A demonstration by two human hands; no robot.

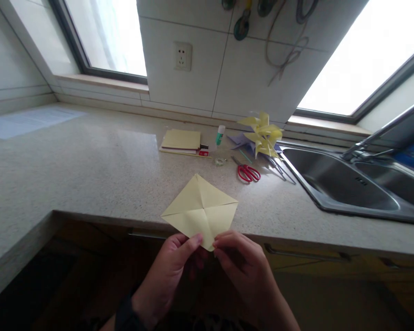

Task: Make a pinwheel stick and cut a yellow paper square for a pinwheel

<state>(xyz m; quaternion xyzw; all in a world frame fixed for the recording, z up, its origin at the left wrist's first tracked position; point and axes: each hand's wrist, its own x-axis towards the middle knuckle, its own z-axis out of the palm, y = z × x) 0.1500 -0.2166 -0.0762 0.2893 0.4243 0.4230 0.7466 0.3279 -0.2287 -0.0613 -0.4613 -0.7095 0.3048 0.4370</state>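
A square of pale yellow paper (203, 208) is held up in front of the counter's edge, one corner towards me. Slits or creases run from its corners towards the middle. My left hand (174, 259) grips its lower left edge, thumb on top and fingers beneath. At the near corner, my right hand (239, 257) pinches the paper between thumb and fingertips. Beyond it on the counter lie red-handled scissors (248, 173), a green and white glue stick (220, 135) and finished paper pinwheels (262, 135) in yellow and purple.
A stack of yellow paper (181, 139) lies at the back with a small red box (204, 151) beside it. A small clear coil (220, 161) sits near the scissors. To the right is a steel sink (317, 204) with a faucet (360, 148). White sheets (27, 122) lie far left.
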